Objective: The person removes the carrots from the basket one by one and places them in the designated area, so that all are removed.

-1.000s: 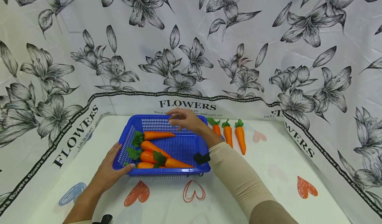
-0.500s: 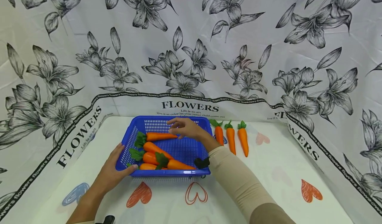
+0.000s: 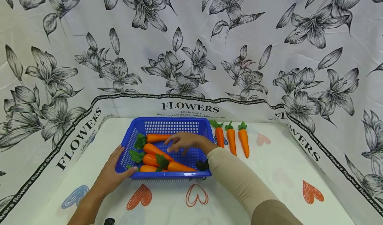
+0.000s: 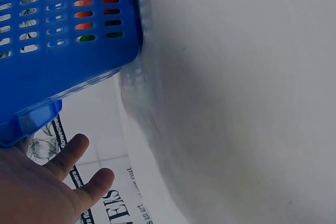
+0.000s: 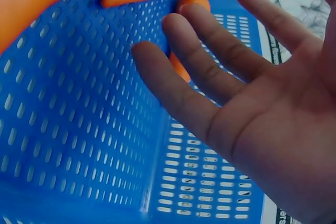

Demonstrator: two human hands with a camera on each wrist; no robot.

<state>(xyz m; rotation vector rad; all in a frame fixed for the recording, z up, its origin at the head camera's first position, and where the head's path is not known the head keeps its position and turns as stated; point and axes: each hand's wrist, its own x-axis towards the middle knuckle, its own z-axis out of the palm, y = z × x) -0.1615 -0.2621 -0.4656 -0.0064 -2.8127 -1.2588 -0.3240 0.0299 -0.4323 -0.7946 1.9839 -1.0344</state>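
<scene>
A blue perforated plastic basket (image 3: pixel 185 174) holds several orange carrots with green tops, lying mostly in its left and front parts. My left hand (image 3: pixel 112 171) rests at the basket's front left corner, thumb at the front rim. In the left wrist view, two of that hand's fingers (image 4: pixel 100 181) stick out loosely beside the basket. Over the inside of the basket hovers my right hand (image 3: pixel 187 141), its relaxed fingers holding nothing. It partly covers the tip of the rearmost carrot (image 3: pixel 157 137), while another carrot (image 3: pixel 157 151) lies just left of its fingertips.
Right of the basket, three carrots lie side by side on the white table, among them the outermost carrot (image 3: pixel 243 142). A dark object (image 3: pixel 202 165) shows at the basket's front right corner. A flower-printed curtain (image 3: pixel 191 68) hangs behind.
My right hand has moved from near the basket's back rim forward and down over its middle. The left hand stays at the corner. The view has shifted slightly.
</scene>
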